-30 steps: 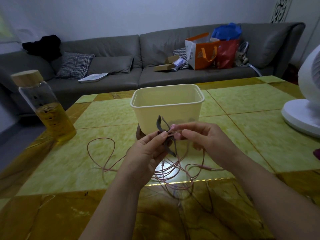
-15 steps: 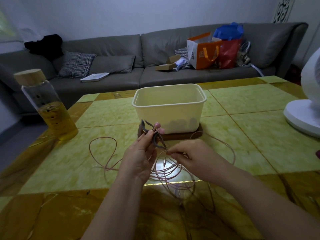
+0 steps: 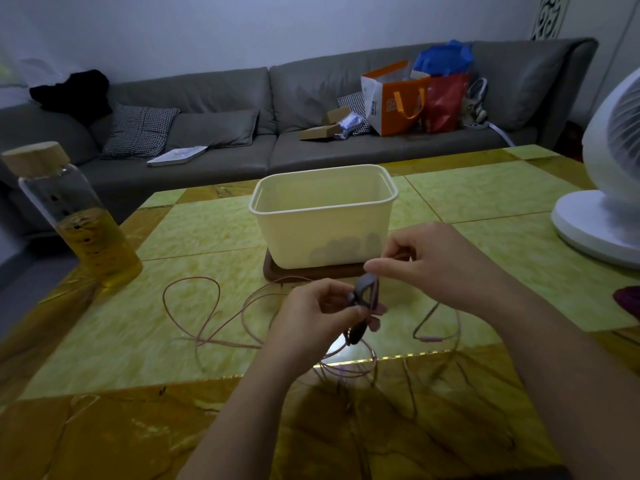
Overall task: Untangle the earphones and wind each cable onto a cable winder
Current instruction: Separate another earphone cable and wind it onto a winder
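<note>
A grey flexible cable winder (image 3: pixel 362 295) is held upright between both hands, just in front of the cream tub. My left hand (image 3: pixel 313 315) pinches its lower part, with pink earbuds (image 3: pixel 375 322) beside the thumb. My right hand (image 3: pixel 433 265) pinches the winder's top end with thumb and forefinger. The thin pink earphone cable (image 3: pixel 207 315) trails from the hands in loose loops over the table to the left, with more coils (image 3: pixel 349 367) under my hands and an inline remote (image 3: pixel 431 338) to the right.
A cream plastic tub (image 3: pixel 323 220) on a brown coaster stands behind the hands, dark items inside. A glass bottle (image 3: pixel 78 220) of yellow liquid stands far left, a white fan (image 3: pixel 602 209) far right. A dark red object (image 3: pixel 628 299) lies at the right edge. A grey sofa lies beyond.
My right hand has risen from the cable on the table to the winder's top end. My left hand has shifted right and lower with the winder. The cable's right loop has shifted.
</note>
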### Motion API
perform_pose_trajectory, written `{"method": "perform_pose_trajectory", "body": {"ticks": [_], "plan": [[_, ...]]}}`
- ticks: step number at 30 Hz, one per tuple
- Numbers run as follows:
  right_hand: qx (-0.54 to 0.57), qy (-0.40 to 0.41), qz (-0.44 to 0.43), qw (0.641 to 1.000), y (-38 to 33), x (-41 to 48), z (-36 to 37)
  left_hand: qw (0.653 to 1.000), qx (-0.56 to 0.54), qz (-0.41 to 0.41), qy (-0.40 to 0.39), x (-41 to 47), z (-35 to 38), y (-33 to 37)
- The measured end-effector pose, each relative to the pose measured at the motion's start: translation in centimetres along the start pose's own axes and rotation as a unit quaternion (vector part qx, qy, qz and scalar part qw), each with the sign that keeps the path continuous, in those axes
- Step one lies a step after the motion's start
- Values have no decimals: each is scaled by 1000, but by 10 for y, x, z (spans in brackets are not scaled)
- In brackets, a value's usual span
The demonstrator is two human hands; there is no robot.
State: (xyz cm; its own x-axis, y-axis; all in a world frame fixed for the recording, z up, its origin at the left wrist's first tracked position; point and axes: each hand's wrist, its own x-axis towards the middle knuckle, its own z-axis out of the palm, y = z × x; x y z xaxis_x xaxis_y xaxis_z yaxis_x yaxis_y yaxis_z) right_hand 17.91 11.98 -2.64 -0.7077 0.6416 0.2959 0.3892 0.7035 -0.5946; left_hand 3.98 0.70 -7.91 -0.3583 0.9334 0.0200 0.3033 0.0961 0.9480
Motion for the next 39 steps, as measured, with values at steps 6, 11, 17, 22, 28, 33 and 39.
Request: {"method": "perform_pose_trajectory", "body": {"ticks": [6, 11, 17, 22, 28, 33, 39], "plan": [[136, 30, 30, 990, 9, -1, -2, 997, -55, 16, -60, -5, -2, 10], [198, 29, 60, 978, 15, 2, 8, 989, -104, 30, -101, -10, -3, 17], [278, -37, 144, 949, 18, 2, 37, 949, -312, 3, -51, -9, -10, 18], [268, -39, 105, 957, 9, 1, 65, 888, -456, -59, 23, -2, -14, 12], [125, -76, -13, 989, -1, -2, 76, 865, -472, -132, 106, 4, -22, 5], [78, -98, -66, 990, 0, -5, 72, 808, -546, -187, 118, 5, -24, 4], [-35, -127, -95, 987, -4, -7, 58, 822, -519, -189, 142, 8, -19, 1]]}}
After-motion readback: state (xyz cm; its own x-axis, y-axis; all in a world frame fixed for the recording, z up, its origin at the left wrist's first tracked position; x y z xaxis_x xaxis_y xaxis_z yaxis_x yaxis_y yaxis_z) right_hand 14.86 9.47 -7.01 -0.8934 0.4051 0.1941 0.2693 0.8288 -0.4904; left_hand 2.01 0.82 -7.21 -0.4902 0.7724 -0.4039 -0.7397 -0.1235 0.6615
